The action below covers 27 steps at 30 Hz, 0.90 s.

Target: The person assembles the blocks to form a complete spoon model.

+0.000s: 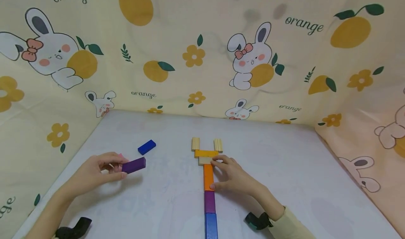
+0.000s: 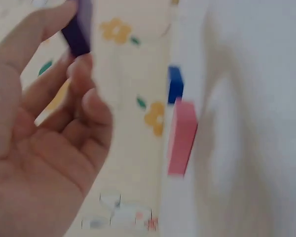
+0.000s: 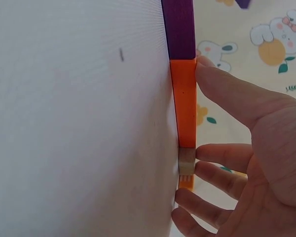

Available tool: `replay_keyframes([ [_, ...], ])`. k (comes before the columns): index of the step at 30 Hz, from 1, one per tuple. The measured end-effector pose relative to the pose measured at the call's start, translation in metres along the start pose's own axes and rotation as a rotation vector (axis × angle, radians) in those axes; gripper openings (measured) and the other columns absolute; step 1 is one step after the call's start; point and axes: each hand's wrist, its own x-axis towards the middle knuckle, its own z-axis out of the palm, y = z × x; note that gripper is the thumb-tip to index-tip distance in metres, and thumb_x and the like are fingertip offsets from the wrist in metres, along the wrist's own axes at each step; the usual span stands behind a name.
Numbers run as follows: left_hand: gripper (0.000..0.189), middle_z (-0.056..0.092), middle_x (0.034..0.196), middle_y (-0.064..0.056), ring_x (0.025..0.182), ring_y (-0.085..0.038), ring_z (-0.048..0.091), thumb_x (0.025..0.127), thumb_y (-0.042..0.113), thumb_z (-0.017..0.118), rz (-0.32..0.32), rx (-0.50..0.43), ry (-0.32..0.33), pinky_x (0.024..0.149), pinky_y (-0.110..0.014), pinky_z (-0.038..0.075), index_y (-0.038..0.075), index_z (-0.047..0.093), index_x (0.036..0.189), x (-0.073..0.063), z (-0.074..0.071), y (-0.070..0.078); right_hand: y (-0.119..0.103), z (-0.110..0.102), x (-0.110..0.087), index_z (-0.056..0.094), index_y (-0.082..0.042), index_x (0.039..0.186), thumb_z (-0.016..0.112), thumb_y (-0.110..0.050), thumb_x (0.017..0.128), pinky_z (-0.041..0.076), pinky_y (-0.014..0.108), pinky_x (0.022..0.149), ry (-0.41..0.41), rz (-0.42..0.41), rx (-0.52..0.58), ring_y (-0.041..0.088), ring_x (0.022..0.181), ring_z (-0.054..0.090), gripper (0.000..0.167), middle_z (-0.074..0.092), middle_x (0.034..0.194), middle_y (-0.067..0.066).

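Note:
My left hand (image 1: 99,168) pinches a purple block (image 1: 134,165) at one end, raised above the left of the table. A pink block (image 2: 182,138) stays mostly hidden behind that hand in the head view. Beyond it lies a blue block (image 1: 147,147). With thumb and fingertips, my right hand (image 1: 235,177) touches the right side of a row of blocks, at the orange block (image 1: 208,177) and the beige block (image 1: 205,161). Nearer in the row come a plum-coloured block (image 1: 210,201) and a lighter blue block (image 1: 211,225).
At the row's far end a yellow-orange block (image 1: 206,153) lies crosswise. Two pale wooden blocks, one on the left (image 1: 195,144) and one on the right (image 1: 218,145), sit just past it. Printed cloth (image 1: 177,31) surrounds the white table (image 1: 284,168) at its back and sides.

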Motion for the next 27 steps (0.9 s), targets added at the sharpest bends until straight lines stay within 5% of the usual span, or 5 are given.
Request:
replay_keyframes([
  [5,0.029,0.062,0.092,-0.004,0.077,-0.017,0.056,0.081,0.032,0.082,0.041,0.002,0.049,0.065,-0.027,0.049,0.023,0.073,0.107,0.026,0.020,0.013,-0.001,0.000,0.001,0.052,-0.010,0.144,0.080,-0.049,0.078,0.032,0.058,0.105,0.001,-0.003,-0.004,0.033,0.132,0.035,0.081,0.039,0.149,0.005],
  [12,0.032,0.063,0.090,0.001,0.074,-0.017,0.056,0.079,0.031,0.085,0.097,0.015,0.050,0.062,-0.028,0.047,0.017,0.075,0.106,0.081,0.055,0.034,-0.002,0.000,0.000,0.053,-0.010,0.143,0.081,-0.047,0.078,0.032,0.058,0.106,-0.002,0.003,-0.006,0.033,0.132,0.035,0.080,0.039,0.148,0.006],
  [18,0.032,0.066,0.095,-0.003,0.076,-0.017,0.057,0.080,0.024,0.084,0.063,0.061,0.005,0.063,-0.031,0.048,0.011,0.075,0.109,0.126,0.089,0.040,0.000,0.002,0.001,0.053,-0.010,0.143,0.080,-0.050,0.079,0.032,0.058,0.106,-0.007,0.004,-0.005,0.033,0.133,0.035,0.080,0.039,0.149,0.006],
  [27,0.034,0.065,0.105,-0.011,0.081,-0.020,0.053,0.088,0.025,0.077,0.027,0.122,-0.058,0.069,-0.032,0.048,0.009,0.072,0.117,0.166,0.123,0.046,-0.002,0.000,0.001,0.052,-0.012,0.143,0.079,-0.050,0.079,0.032,0.059,0.105,-0.016,0.028,-0.012,0.034,0.134,0.034,0.080,0.038,0.149,0.006],
])
